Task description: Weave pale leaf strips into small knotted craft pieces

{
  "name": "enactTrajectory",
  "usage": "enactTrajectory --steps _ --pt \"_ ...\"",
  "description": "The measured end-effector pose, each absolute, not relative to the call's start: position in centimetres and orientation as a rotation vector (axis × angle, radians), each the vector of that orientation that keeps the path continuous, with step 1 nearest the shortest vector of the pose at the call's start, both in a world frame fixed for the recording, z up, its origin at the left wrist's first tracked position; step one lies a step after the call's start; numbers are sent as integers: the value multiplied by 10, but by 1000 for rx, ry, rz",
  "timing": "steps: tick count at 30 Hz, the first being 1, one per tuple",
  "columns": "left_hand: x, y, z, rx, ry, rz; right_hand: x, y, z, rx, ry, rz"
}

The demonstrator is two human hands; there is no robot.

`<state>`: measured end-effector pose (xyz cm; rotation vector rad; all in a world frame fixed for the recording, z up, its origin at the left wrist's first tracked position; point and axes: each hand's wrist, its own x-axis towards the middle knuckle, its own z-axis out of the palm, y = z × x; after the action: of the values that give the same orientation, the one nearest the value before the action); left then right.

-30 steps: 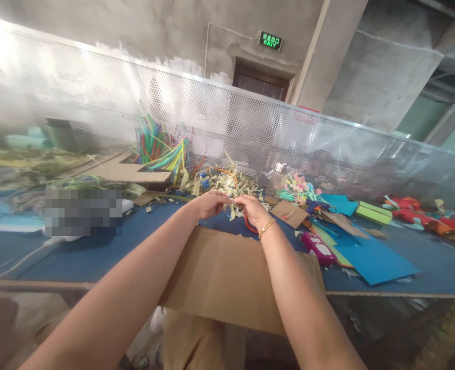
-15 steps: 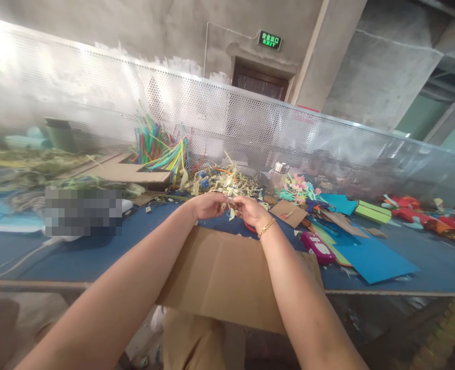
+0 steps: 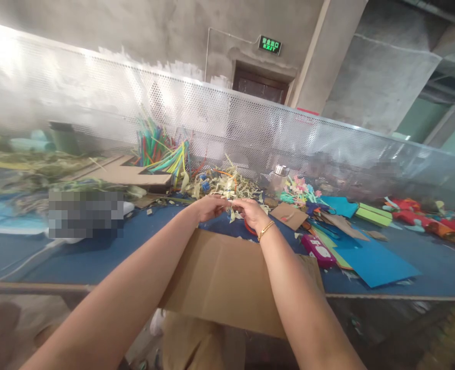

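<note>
- Here, we had both hands out over the surface, their fingertips close together.
- Our left hand was curled, thumb and fingers drawn into a pinch on a small pale piece.
- Our right hand met it from the other side, pinching the same piece; our fingers hid much of its shape.
- We saw that piece in front of a heap of pale, dry strips.
- A red loop showed just beside our right hand; we could not tell whether it was held.
- Our forearms reached over brown cardboard, which jutted past the surface's near edge.
- To the left of the heap we had a bunch of coloured stems.
- To its right stood a bottle, with pink and mint flowers just beside it.
- Nearer us, a purple case lay against blue paper.
</note>
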<state>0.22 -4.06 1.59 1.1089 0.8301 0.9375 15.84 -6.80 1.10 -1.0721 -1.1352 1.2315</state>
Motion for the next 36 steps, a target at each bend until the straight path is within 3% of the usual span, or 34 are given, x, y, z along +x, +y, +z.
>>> enactTrajectory --steps 19,36 --pt "-6 -42 19 1024 619 739 165 -65 10 -965 -1078 1474" --pt "1 -31 12 1038 819 923 162 -66 11 -1095 -1124 1266"
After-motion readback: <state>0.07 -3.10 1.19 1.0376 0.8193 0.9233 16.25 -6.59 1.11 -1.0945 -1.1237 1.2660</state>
